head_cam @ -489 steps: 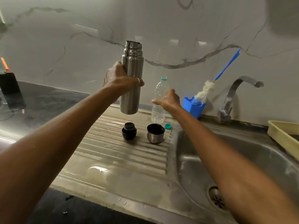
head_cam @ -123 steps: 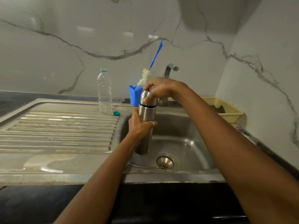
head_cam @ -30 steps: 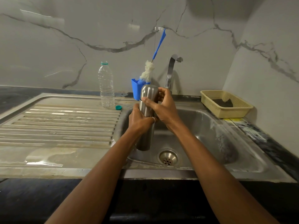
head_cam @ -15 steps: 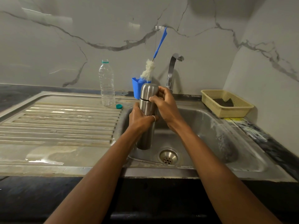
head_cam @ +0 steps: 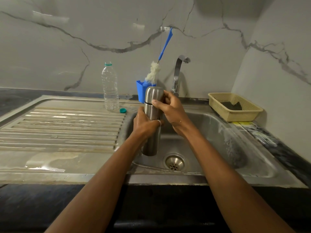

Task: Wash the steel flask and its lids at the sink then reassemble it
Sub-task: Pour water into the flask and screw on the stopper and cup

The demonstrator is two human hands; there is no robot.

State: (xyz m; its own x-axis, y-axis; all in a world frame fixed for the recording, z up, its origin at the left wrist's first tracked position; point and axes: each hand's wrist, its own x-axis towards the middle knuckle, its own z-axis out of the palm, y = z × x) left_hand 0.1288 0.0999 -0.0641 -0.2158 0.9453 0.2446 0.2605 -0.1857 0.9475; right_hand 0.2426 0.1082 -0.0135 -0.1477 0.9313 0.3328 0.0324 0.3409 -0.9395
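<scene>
1. Gripping the flask point(head_cam: 152, 145) round its middle, your left hand point(head_cam: 144, 126) is keeping it standing straight up over the sink point(head_cam: 218, 132), just above the drain point(head_cam: 174, 163).
2. Your right hand point(head_cam: 170, 111) is wrapping round the steel cap point(head_cam: 154, 95) on top of the flask. Its fingers are curling behind the cap and its thumb is pressing on the line where the cap meets the body.
3. A while ago the flask was open, and its two lids were sitting on the draining board point(head_cam: 58, 128) left of the sink. Now neither lid is lying there, and the cap is sitting on the flask. The black inner lid is not showing. I am guessing it is hiding under the cap.
4. A few seconds ago your right hand was on top of the cap and a thick dark band was showing under it. Now only a thin dark line is showing. I think the cap is getting nearly tight, so the putting-together part is almost finishing.
5. Behind the sink the tap point(head_cam: 178, 73) is standing with no water showing, and a brush point(head_cam: 154, 73) is leaning in a blue cup point(head_cam: 142, 91). A plastic bottle point(head_cam: 110, 88) and its little green top point(head_cam: 123, 110) are sitting just left of the sink. A yellow basket point(head_cam: 242, 116) is sitting to its right.
6. Nothing is getting in your way. Your left hand is looking wet, so the flask may be getting slippery.
</scene>
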